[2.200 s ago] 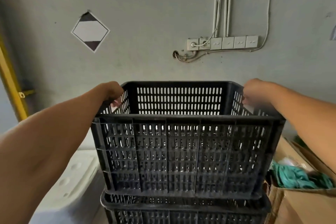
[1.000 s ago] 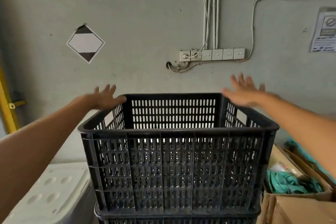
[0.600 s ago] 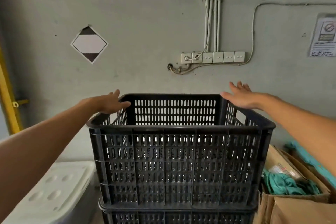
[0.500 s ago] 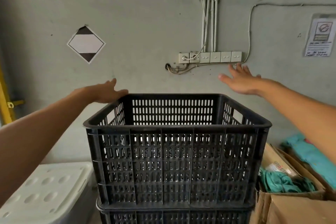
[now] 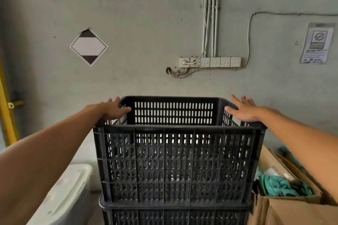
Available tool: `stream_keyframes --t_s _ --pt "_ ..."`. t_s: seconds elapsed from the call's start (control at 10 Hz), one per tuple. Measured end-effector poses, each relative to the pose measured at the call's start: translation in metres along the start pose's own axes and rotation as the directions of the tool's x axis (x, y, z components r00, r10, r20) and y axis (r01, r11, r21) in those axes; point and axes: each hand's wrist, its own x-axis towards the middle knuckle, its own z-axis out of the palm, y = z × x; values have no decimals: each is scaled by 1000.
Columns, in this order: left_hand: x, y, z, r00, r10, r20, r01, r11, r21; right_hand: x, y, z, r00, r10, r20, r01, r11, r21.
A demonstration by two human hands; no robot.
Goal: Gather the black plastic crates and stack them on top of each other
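A black slotted plastic crate (image 5: 175, 166) stands upright on top of a second black crate (image 5: 175, 215), of which only the upper band shows at the bottom edge. My left hand (image 5: 111, 109) lies flat on the top crate's left rim near the far corner, fingers spread. My right hand (image 5: 245, 110) lies flat on the right rim near its far corner, fingers spread too. Neither hand grips the rim. The top crate looks empty inside.
A grey wall with a row of sockets (image 5: 210, 62) and conduit pipes is close behind the stack. A white plastic lid (image 5: 62, 195) sits low on the left. An open cardboard box (image 5: 292, 199) with teal cloth sits on the right. A yellow post (image 5: 7, 113) stands far left.
Both hands gripped the top crate's sides, then let go and lifted off with fingers spread. They have come back down flat onto the rims. The crate stays on the lower one.
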Motion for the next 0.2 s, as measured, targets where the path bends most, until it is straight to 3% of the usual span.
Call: stream_keyframes --t_s 0.1,0.2 --pt "-3 7 -7 997 30 -76 -32 999 -18 -3 -8 -3 994 -18 -104 19 1000 12" --pt "-1 16 -19 985 80 -150 -89 995 -51 -12 -27 -12 952 -125 -281 156 983 92"
